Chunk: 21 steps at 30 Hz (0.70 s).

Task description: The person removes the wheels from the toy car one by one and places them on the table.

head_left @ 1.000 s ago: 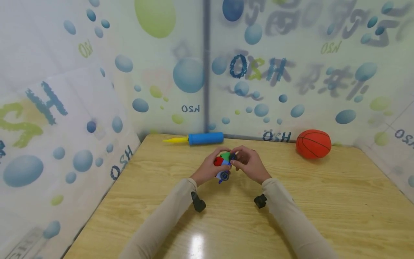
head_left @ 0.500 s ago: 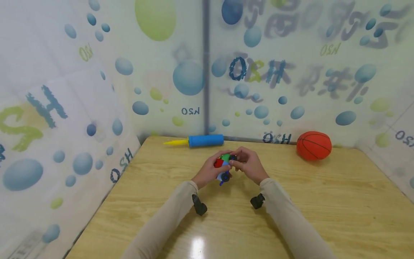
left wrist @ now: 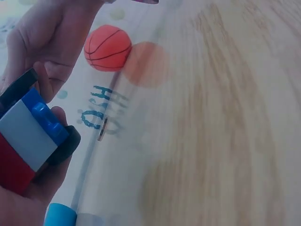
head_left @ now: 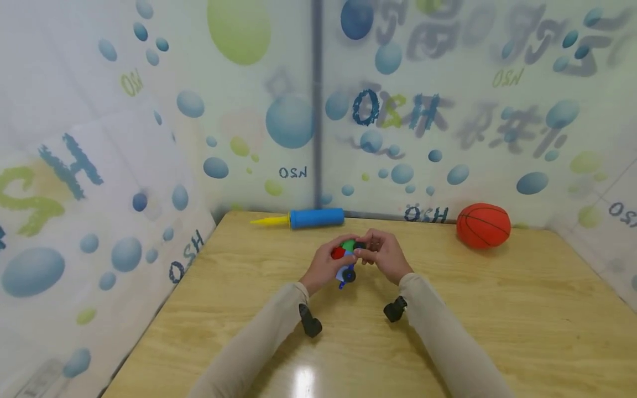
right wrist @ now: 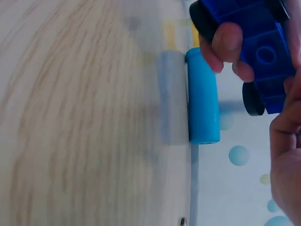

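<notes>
A small toy car of building blocks (head_left: 343, 273), with red, green, light-blue and dark-blue parts, is held up over the table. My left hand (head_left: 322, 266) grips its body, thumb on the near side. At the car's far right corner, my right hand (head_left: 389, 258) pinches a black wheel (head_left: 359, 246) between thumb and fingers. The left wrist view shows a white block (left wrist: 29, 135) beside a studded blue piece (left wrist: 44, 117). From the right wrist, the hollow dark-blue underside (right wrist: 263, 52) is visible, with left fingertips (right wrist: 228, 42) against it.
A blue hand pump (head_left: 317, 218) with a yellow nozzle lies along the table's back edge. To the right, a red toy basketball (head_left: 483, 225) sits near the back wall. Patterned walls border the wooden table (head_left: 497, 309) at the back and sides.
My right hand has come slightly left, closer to the left hand, with its fingers at the wheel. The car stays in my left hand and sits slightly lower in view.
</notes>
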{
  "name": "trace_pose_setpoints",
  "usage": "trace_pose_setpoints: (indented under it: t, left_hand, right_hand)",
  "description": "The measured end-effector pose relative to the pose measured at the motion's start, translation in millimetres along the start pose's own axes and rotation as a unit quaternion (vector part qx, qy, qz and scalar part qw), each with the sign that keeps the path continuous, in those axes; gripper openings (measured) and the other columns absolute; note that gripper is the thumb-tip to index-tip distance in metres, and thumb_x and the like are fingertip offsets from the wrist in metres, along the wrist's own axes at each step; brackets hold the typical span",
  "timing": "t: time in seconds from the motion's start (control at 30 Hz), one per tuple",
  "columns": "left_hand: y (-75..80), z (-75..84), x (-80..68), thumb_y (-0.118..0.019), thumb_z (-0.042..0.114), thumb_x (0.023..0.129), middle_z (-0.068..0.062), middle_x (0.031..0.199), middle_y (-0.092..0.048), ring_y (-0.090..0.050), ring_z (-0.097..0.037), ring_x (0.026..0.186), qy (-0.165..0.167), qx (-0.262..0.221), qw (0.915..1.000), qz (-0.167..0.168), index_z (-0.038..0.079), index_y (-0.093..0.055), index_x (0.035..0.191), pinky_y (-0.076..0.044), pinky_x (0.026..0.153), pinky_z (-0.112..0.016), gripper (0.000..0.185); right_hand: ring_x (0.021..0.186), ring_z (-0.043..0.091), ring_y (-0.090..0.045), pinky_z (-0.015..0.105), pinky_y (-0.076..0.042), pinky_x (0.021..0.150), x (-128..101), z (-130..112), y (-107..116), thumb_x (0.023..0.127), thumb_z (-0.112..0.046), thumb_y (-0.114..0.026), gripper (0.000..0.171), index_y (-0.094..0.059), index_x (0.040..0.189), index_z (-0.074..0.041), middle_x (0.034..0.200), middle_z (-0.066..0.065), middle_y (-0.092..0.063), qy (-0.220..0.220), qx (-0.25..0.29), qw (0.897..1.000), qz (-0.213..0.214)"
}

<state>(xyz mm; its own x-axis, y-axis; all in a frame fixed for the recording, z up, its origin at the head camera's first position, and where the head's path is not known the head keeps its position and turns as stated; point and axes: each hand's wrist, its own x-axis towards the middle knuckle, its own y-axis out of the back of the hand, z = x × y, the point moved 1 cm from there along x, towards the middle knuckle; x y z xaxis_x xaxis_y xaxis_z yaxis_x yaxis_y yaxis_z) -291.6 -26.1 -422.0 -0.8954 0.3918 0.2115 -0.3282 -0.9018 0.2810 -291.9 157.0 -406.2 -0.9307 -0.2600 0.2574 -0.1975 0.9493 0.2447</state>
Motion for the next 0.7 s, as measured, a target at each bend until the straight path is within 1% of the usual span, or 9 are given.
trace_pose_setpoints:
  t: [0.07,0.17,0.23,0.27,0.37,0.43,0.5,0.6,0.7]
  left_hand:
    - [-1.3,-2.0,-1.2,-0.066,0.016,0.097,-0.010,0.141,-0.059,-0.062,-0.020,0.104,0.003,0.003,1.0000,0.001,0.018,-0.056,0.142,-0.056,0.090,-0.032,0.046]
    - [-3.6,-4.3,-0.3,-0.066,0.016,0.096,-0.010,0.137,-0.062,-0.061,-0.019,0.101,0.010,0.018,0.9998,-0.001,0.020,-0.058,0.140,-0.055,0.086,-0.029,0.045]
    - [-4.6,-5.1,3.6,-0.067,0.017,0.096,-0.011,0.134,-0.064,-0.062,-0.018,0.100,0.012,0.035,0.9993,-0.002,0.020,-0.059,0.139,-0.055,0.085,-0.028,0.044]
    - [-4.5,-4.9,6.2,-0.068,0.018,0.096,-0.011,0.133,-0.064,-0.062,-0.017,0.100,0.013,0.045,0.9989,0.000,0.020,-0.059,0.140,-0.055,0.084,-0.027,0.045]
    - [-1.6,-0.7,13.0,-0.069,0.022,0.095,-0.012,0.131,-0.066,-0.064,-0.019,0.100,0.021,0.062,0.9978,0.014,0.023,-0.059,0.139,-0.057,0.085,-0.031,0.045]
    - [1.9,2.7,16.0,-0.069,0.023,0.095,-0.013,0.132,-0.064,-0.063,-0.022,0.104,0.027,0.060,0.9975,0.025,0.024,-0.059,0.139,-0.057,0.087,-0.035,0.045]
    - [5.7,5.7,15.5,-0.068,0.024,0.096,-0.012,0.132,-0.063,-0.061,-0.024,0.104,0.041,0.058,0.9971,0.028,0.028,-0.059,0.138,-0.057,0.088,-0.036,0.043]
    - [10.3,6.2,13.3,-0.068,0.026,0.096,-0.014,0.134,-0.060,-0.059,-0.024,0.106,0.050,0.056,0.9968,0.027,0.030,-0.059,0.137,-0.056,0.087,-0.034,0.042]
    - [14.4,6.6,10.9,-0.068,0.026,0.096,-0.016,0.137,-0.058,-0.057,-0.025,0.108,0.049,0.050,0.9972,0.027,0.032,-0.058,0.137,-0.056,0.088,-0.035,0.043]
  right_hand:
    - [0.064,0.018,-0.065,0.046,-0.059,0.065,-2.1,1.2,-0.5,0.092,-0.005,-0.071,0.014,-0.065,0.101,0.003,0.086,0.011,-0.071,0.005,-0.011,1.000,-0.004]
    - [0.064,0.020,-0.069,0.043,-0.061,0.064,-5.0,2.5,0.4,0.091,-0.001,-0.070,0.010,-0.064,0.097,0.003,0.081,0.019,-0.070,0.015,-0.033,0.999,-0.005]
    - [0.064,0.019,-0.071,0.038,-0.062,0.063,-4.6,0.7,1.7,0.090,0.001,-0.071,0.009,-0.064,0.093,0.003,0.080,0.021,-0.071,0.028,-0.052,0.998,-0.007]
    - [0.063,0.018,-0.071,0.036,-0.062,0.063,-3.1,-0.9,2.6,0.089,0.001,-0.071,0.009,-0.064,0.094,0.003,0.080,0.021,-0.071,0.035,-0.056,0.998,-0.006]
    - [0.065,0.016,-0.073,0.037,-0.062,0.065,2.8,-6.6,7.2,0.089,-0.002,-0.073,0.014,-0.066,0.099,0.004,0.080,0.021,-0.070,0.043,-0.052,0.998,-0.002]
    - [0.066,0.015,-0.073,0.039,-0.063,0.067,5.5,-8.4,12.7,0.089,-0.005,-0.074,0.021,-0.067,0.106,0.004,0.081,0.019,-0.069,0.027,-0.037,0.999,0.001]
    - [0.067,0.015,-0.073,0.041,-0.063,0.069,5.3,-7.1,19.6,0.089,-0.006,-0.074,0.026,-0.066,0.111,0.005,0.083,0.019,-0.069,-0.002,-0.035,0.999,-0.006]
    - [0.068,0.016,-0.074,0.040,-0.063,0.070,3.4,-1.8,29.4,0.089,-0.005,-0.074,0.030,-0.064,0.115,0.006,0.086,0.020,-0.071,-0.042,-0.058,0.997,-0.033]
    - [0.070,0.021,-0.075,0.042,-0.063,0.072,4.3,4.1,35.2,0.089,-0.003,-0.073,0.032,-0.063,0.118,0.007,0.089,0.023,-0.072,-0.055,-0.079,0.993,-0.062]
